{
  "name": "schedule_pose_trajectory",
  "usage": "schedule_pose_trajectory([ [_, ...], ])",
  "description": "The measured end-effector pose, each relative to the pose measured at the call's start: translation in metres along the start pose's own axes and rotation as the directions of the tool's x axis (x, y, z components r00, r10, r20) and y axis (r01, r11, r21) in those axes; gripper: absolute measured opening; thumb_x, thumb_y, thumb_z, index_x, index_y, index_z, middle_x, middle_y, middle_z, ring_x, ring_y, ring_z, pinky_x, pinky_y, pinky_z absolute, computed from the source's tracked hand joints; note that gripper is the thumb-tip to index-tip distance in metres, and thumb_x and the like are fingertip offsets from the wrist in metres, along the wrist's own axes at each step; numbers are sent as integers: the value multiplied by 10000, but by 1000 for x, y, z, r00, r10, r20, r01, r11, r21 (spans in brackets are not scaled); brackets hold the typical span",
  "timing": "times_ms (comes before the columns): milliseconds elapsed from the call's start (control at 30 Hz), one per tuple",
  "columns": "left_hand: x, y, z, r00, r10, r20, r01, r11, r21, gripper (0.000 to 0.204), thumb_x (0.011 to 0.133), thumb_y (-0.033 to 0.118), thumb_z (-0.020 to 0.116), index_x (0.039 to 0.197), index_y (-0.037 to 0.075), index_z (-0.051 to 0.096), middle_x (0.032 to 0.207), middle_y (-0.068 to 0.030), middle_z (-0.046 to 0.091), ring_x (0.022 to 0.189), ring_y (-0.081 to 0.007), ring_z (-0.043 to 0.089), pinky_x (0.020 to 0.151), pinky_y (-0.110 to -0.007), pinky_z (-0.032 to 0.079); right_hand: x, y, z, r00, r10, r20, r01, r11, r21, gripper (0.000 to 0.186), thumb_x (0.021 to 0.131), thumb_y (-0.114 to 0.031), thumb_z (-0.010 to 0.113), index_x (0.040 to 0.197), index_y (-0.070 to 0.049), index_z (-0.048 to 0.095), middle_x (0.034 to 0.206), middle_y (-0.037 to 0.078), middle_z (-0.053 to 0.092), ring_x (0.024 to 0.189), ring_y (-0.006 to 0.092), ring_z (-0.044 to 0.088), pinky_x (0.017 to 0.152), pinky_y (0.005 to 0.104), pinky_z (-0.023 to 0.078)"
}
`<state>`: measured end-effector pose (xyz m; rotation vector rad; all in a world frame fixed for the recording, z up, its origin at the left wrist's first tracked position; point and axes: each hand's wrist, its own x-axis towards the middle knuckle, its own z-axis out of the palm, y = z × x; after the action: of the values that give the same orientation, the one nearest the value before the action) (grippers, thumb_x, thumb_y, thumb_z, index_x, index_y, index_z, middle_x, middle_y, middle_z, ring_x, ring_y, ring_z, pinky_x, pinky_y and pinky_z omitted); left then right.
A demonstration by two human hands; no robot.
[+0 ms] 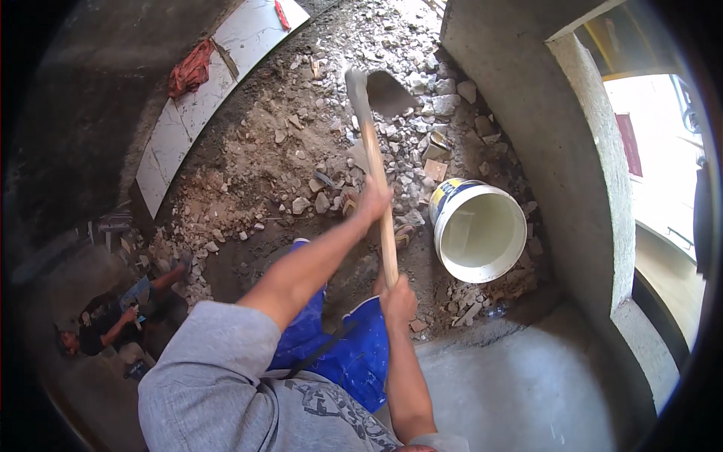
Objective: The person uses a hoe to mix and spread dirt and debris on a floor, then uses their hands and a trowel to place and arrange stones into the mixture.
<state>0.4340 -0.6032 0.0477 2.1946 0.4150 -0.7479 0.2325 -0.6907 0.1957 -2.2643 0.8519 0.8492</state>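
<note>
My left grip [374,200] and right grip [399,301] clasp the stiff-looking wooden hoe handle [388,245], spaced well for its likely heavy head [389,94].

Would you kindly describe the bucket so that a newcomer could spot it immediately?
A grey wall stands on the right. Between it and the hoe is a white bucket, its round, open mouth setting it apart from the jagged rubble.

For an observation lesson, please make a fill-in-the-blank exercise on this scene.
1. Gripping the hoe, the right hand is farther from the blade than the ____.
2. The cloth on the white tiles is ____ in colour.
3. The open bucket is on the hoe's ____ side.

Missing words: left hand; red; right.
</note>
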Motion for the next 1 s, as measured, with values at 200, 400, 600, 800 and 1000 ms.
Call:
schedule_pose_trajectory([
  [200, 69, -33, 5, 996, -83, -28, 85, 992, 89, 582, 825, 273, 633, 1217, -28, 325, 1008, -330, 622, 964, -474, 612, 857, -521, 491, 32, -63, 0, 997, 30, 68, -28, 999, -21, 243, 761, -174, 648, 953, -36, 591, 825, 239, 672, 814, 434, 655, 754, 530, 512],
  [400, -49, -11, 46, 916, -324, 237, 335, 942, -4, 658, 803, 262, 613, 1297, -31, 291, 1013, -316, 630, 974, -449, 623, 853, -507, 500, -39, -16, -24, 947, 279, 158, -259, 956, -137, 259, 711, -149, 619, 927, -6, 614, 859, 287, 654, 868, 464, 633, 810, 531, 497],
  [600, -22, -10, 41, 885, -439, 157, 461, 873, -157, 587, 785, 223, 616, 1241, -21, 337, 1029, -321, 625, 972, -449, 623, 863, -496, 502, -12, -43, -65, 951, 231, 204, -161, 937, -311, 233, 723, -152, 642, 904, -8, 609, 821, 252, 666, 803, 435, 655, 738, 517, 522],
  [800, -8, 18, 72, 878, -465, 114, 479, 847, -231, 490, 747, 120, 614, 1158, -13, 383, 1029, -303, 628, 963, -443, 630, 868, -493, 504, 7, -36, -92, 933, 230, 277, -190, 968, -162, 334, 700, -136, 692, 967, 45, 608, 911, 288, 656, 922, 435, 641, 822, 475, 503],
  [1000, -36, -4, 99, 893, -445, 70, 446, 850, -281, 526, 730, 90, 604, 1201, 10, 381, 1010, -306, 628, 953, -457, 625, 859, -484, 515, -8, 31, -62, 944, 113, 310, -96, 993, -70, 364, 696, -147, 696, 972, 69, 597, 912, 300, 653, 926, 437, 641, 836, 476, 499],
])
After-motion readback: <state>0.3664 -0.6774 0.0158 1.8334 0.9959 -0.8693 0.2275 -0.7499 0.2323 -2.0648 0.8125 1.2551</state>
